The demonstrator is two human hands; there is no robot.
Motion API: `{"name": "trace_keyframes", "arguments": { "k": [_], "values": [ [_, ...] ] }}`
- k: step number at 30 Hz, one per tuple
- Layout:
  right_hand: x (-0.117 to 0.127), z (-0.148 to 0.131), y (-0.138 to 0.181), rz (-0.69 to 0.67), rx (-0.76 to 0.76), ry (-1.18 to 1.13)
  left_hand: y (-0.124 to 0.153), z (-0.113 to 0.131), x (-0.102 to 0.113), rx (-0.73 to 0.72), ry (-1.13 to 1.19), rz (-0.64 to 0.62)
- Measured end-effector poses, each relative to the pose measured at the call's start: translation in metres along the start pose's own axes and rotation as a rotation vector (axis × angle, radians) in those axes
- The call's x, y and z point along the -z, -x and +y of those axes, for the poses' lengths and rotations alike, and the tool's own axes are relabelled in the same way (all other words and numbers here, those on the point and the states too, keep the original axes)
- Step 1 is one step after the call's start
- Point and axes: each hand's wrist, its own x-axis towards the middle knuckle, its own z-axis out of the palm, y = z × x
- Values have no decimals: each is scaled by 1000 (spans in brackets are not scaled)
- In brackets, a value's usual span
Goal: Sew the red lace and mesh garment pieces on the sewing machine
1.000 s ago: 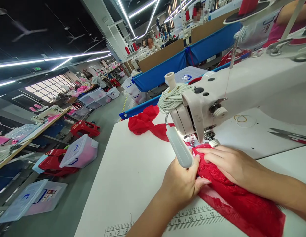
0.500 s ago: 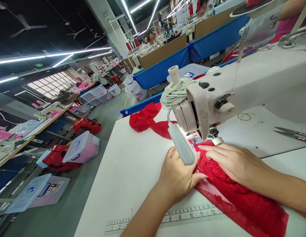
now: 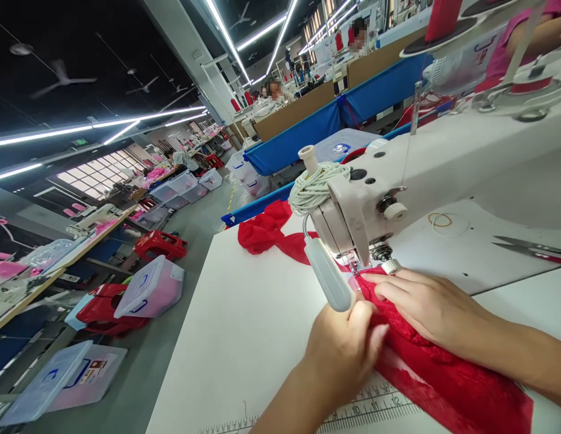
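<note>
Red lace fabric runs from the front right of the table up under the presser foot of a white sewing machine. My left hand is closed on the fabric's left edge, just in front of the foot and partly behind the grey lamp. My right hand lies on top of the lace, fingers stretched out flat with the tips near the needle. More red fabric lies bunched behind the machine head.
Scissors and a thin loop of cord rest on the table at right. A printed ruler marks the front. Plastic boxes and red stools stand on the floor at left; co-workers sit behind.
My left hand has slid a little toward me and right along the fabric edge, its fingers now more curled. My right hand stays on the lace. The view has shifted slightly.
</note>
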Motion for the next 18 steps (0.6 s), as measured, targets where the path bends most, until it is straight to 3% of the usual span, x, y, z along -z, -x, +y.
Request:
{"name": "trace_keyframes", "arguments": {
  "k": [7, 13, 18],
  "values": [
    [9, -4, -4, -10, 86, 133, -4, -12, -7, 130, -92, -4],
    [12, -7, -6, -18, 128, 165, -6, -14, -1, 251, 21, -25],
    [13, -9, -7, -9, 131, 196, 8, -16, -10, 190, -39, -28]
  ]
}}
